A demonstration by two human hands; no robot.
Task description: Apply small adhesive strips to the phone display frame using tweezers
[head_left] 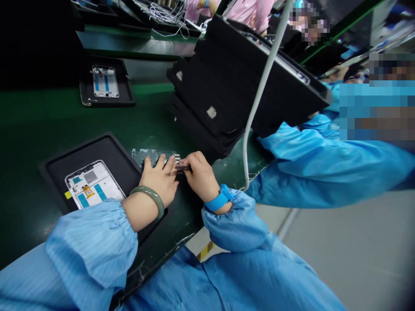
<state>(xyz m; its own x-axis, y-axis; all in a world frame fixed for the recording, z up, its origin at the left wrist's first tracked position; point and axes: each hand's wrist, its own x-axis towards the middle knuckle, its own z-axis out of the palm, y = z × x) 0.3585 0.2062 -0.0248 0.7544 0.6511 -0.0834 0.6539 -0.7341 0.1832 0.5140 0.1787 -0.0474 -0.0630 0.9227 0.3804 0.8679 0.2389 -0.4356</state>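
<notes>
Sheet [149, 153] under our spread left hand [159, 182], tool [182, 168] pinched in our right hand [201, 175], we're apparently picking; next calls for steadiness.

The slim dark tool [182, 168] is partly covered by the fingers of the right grip [201, 179]; its exact shape is too small to tell. Under the left grip [158, 181], part of the clear plastic sheet [147, 154] is hidden, and the tiny pale pieces [177, 158] just beside its fingertips cannot be identified. Behind that grip, the light-blue striped sleeve [94, 242] covers the lower end of the silver-white rectangular device frame [100, 175]. Beyond the right grip, the top edge cuts off the pale grey tube [259, 95] and the person in pink clothing [248, 13].
</notes>
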